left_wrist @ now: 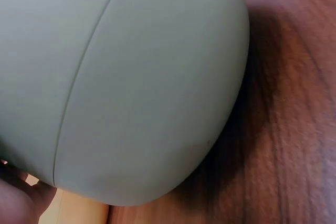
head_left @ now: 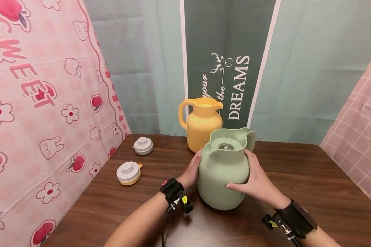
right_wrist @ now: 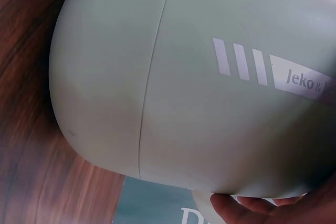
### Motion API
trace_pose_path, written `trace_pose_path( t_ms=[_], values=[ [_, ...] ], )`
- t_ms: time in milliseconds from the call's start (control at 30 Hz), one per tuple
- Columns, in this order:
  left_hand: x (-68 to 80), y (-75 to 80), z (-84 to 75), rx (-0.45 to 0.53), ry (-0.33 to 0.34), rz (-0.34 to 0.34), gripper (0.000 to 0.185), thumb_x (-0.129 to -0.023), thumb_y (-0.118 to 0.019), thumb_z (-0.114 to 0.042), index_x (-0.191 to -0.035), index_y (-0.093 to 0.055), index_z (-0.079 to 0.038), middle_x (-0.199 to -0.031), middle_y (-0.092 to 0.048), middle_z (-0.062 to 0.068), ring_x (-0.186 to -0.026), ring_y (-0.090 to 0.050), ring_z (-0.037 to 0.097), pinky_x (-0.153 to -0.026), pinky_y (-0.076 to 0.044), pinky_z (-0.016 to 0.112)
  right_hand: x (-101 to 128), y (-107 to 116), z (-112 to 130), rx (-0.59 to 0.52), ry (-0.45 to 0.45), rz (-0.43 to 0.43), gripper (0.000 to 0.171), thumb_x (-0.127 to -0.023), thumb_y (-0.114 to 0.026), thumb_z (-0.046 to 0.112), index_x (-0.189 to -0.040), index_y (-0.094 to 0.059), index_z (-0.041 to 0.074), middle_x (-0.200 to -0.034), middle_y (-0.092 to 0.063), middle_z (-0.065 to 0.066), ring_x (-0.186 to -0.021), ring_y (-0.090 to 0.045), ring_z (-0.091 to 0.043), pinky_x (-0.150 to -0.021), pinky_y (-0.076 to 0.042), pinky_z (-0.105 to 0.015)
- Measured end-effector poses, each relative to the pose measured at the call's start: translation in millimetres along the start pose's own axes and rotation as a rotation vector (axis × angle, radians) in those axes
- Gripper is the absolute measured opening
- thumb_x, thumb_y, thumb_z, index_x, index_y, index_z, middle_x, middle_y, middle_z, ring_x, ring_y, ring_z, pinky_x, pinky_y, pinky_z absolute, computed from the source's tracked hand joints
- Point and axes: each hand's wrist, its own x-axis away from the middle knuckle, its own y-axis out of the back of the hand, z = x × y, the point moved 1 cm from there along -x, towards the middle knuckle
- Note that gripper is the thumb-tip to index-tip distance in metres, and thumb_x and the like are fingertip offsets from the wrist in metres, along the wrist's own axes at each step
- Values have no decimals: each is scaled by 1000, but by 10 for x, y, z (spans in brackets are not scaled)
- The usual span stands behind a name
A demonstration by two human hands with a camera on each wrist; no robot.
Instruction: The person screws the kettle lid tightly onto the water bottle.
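A pale green thermos jug (head_left: 222, 175) is between my two hands near the middle of the table. Its top is without a lid, showing a round inner opening; the spout points left and the handle to the back right. My left hand (head_left: 191, 171) holds the jug's left side, its fingers mostly hidden behind. On the right side, my right hand (head_left: 261, 180) grips the body with the thumb across the front. Fingertips (right_wrist: 226, 205) curl round the far side in the right wrist view. Whether the base touches the table I cannot tell.
Behind the green jug stands a yellow thermos jug (head_left: 204, 128), also lidless. Two lids lie at the left of the wooden table (head_left: 296, 171): a grey-white one (head_left: 143, 146) and one with a yellow rim (head_left: 128, 173). Printed cloths hang at the back and sides.
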Motion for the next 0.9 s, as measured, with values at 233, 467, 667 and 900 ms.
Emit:
trace_pose_path(
  t_ms=[233, 467, 667, 900],
  values=[
    [60, 35, -27, 11, 13, 26, 48, -103, -10, -10, -148, -17, 5, -151, -22, 22, -139, -20, 28, -112, -16, 43, 46, -29, 89, -13, -1, 2, 117, -61, -90, 36, -151, -16, 21, -143, -27, -12, -118, -40, -30, -87, -38, -55],
    [129, 79, -34, 19, 51, 53, 50, -102, -10, -17, -150, -16, -3, -153, -21, 14, -138, -20, 21, -111, -16, 41, 89, -91, 194, -16, 24, -27, 118, -59, -91, 35, -150, -18, 20, -142, -28, -12, -120, -38, -28, -88, -37, -54],
    [138, 126, 150, 18, 12, 60, 58, -103, -12, -37, -151, -15, -5, -153, -21, 12, -138, -20, 19, -112, -14, 40, 122, -159, 244, -43, 13, -41, 119, -59, -91, 36, -151, -16, 25, -143, -27, -10, -122, -35, -27, -89, -36, -55],
    [161, 135, 286, 17, 5, 35, 68, -101, -14, -48, -151, -14, -3, -155, -17, 14, -139, -16, 21, -112, -12, 42, 160, -200, 311, -48, 8, -58, 119, -58, -92, 36, -151, -17, 25, -142, -27, -11, -122, -35, -26, -89, -36, -54]
  ],
)
